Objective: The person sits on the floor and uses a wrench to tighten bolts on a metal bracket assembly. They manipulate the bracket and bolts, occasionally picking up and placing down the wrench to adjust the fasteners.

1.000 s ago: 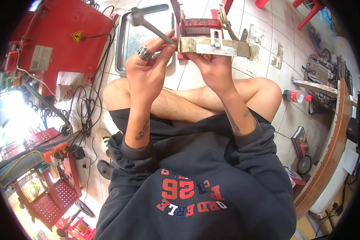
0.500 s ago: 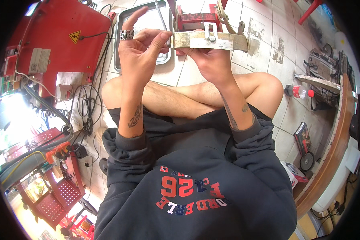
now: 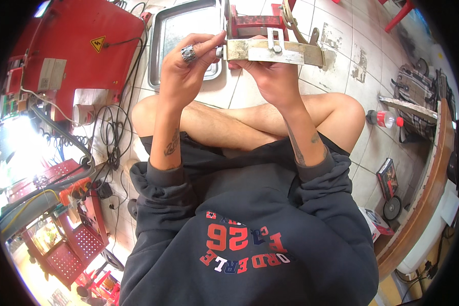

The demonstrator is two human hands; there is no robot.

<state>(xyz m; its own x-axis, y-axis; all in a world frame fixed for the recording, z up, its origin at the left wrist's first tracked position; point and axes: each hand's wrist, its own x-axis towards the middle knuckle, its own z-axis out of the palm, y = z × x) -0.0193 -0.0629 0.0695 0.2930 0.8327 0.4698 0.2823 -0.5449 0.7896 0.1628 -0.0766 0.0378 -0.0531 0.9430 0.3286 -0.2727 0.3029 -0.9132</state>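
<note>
A dull brass-coloured metal bracket (image 3: 237, 50), with a slotted silver plate and a bolt on its side, is level in front of me. My right hand (image 3: 273, 79) is closed round it from below, some fingers hidden behind it. At the bracket's left end sits a small round metal fastener (image 3: 219, 52). My left hand (image 3: 186, 69), with a wide ring on one finger, pinches this fastener between thumb and fingers. A thin metal rod (image 3: 223, 18) rises just above the left fingertips; I cannot tell whether they touch it. Behind the bracket stands a red metal frame (image 3: 257, 21).
A grey metal tray (image 3: 155, 56) lies on the tiled floor beyond my left hand. At left are a red machine cabinet (image 3: 102, 66) and coiled black cables (image 3: 109, 130). On the right are a bottle with a red cap (image 3: 385, 119) and a curved wooden edge (image 3: 423, 204).
My left hand's raised, spread fingers have come down and closed at the bracket's left end. The thin rod has shifted from over the tray toward the frame. My right hand keeps its hold.
</note>
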